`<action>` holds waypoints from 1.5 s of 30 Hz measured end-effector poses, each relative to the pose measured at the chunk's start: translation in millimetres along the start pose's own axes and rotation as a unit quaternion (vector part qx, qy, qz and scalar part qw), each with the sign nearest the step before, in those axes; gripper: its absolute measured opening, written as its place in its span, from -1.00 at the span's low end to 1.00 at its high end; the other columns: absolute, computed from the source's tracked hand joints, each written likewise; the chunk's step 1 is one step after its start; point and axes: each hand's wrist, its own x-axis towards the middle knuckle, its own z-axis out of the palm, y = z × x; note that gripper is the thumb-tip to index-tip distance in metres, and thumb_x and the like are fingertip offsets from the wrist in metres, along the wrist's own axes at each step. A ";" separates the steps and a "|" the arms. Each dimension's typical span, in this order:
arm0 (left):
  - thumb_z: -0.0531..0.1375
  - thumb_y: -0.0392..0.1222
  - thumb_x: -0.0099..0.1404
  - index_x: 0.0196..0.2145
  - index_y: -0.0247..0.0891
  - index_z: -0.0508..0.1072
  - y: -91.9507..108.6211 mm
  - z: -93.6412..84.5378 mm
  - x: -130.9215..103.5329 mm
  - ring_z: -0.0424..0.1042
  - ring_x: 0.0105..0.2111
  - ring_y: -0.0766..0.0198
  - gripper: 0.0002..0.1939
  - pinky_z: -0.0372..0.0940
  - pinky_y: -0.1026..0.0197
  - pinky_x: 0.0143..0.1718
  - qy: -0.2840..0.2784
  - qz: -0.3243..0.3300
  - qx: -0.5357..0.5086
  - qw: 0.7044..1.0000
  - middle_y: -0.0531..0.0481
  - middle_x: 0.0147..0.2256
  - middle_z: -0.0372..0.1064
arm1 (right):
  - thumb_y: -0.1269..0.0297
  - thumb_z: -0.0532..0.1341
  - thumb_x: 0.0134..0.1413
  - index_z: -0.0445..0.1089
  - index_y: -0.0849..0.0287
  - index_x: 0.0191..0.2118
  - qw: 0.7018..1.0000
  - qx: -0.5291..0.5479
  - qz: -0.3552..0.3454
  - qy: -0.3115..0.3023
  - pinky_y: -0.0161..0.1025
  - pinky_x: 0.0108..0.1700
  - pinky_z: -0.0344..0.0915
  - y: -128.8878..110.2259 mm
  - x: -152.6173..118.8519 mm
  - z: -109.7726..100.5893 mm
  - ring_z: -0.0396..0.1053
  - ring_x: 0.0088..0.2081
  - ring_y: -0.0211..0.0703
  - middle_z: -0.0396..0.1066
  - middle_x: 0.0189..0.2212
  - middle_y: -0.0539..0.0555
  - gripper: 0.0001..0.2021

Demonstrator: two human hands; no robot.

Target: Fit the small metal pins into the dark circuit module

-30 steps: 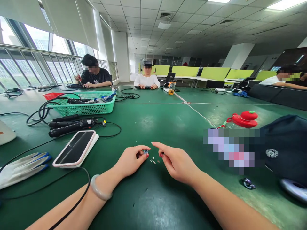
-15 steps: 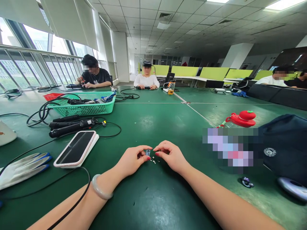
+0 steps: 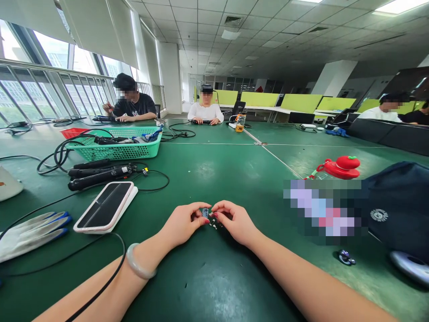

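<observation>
My left hand (image 3: pixel 185 222) pinches a small blue circuit board (image 3: pixel 205 212) by its edges, between thumb and fingertips, just above the green table (image 3: pixel 214 286). Close on its right, my right hand (image 3: pixel 236 222) has thumb and fingers pressed together beside the board. Whatever lies in that pinch is too small to make out, and I cannot tell whether it touches the board. Several tiny whitish pieces (image 3: pixel 213 224) lie on the tabletop below and between the two hands.
To the left are a phone (image 3: pixel 106 205), work gloves (image 3: pixel 33 235), black handheld devices (image 3: pixel 100 178) and a green basket (image 3: pixel 115 152). A black cable (image 3: pixel 122 255) crosses my left forearm. On the right stand a red-lidded bottle (image 3: pixel 342 167) and a dark bag (image 3: pixel 402 201). Other people sit farther off.
My right hand has moved slightly left, closer to the circuit board, and its thumb and fingers have come together. My left hand keeps holding the board in nearly the same place.
</observation>
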 end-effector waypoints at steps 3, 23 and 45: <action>0.14 -0.10 0.17 -0.09 -0.15 0.41 1.6 -0.1 -0.5 0.27 -0.50 0.35 -0.66 0.18 0.30 -0.40 -0.003 0.001 0.001 1.000 0.11 -0.48 0.33 | 0.27 0.14 0.02 0.36 0.14 -0.33 1.000 -0.012 0.003 -0.010 -0.29 -0.27 0.30 -2.9 -0.9 -0.2 0.38 -0.39 -0.26 0.43 -0.47 -0.03 -0.89; 0.05 -0.10 0.26 0.04 -0.08 0.28 12.1 -1.9 -7.1 0.33 -0.44 0.31 -0.62 0.17 0.26 -0.34 -0.021 0.073 0.133 0.988 0.10 -0.43 0.38 | 0.37 0.16 0.01 0.42 0.14 -0.38 0.997 -0.067 -0.025 -0.034 -0.33 -0.29 0.27 -5.1 -0.9 -0.4 0.35 -0.42 -0.29 0.44 -0.46 -0.03 -0.92; 0.07 -0.09 0.25 0.02 -0.13 0.31 10.3 -2.5 -8.6 0.32 -0.45 0.34 -0.62 0.19 0.29 -0.36 -0.006 0.099 0.102 0.990 0.10 -0.45 0.35 | 0.37 0.20 -0.03 0.40 0.15 -0.41 0.991 -0.131 -0.035 -0.014 -0.33 -0.33 0.19 -6.0 -1.5 -1.2 0.25 -0.44 -0.31 0.36 -0.50 -0.05 -0.96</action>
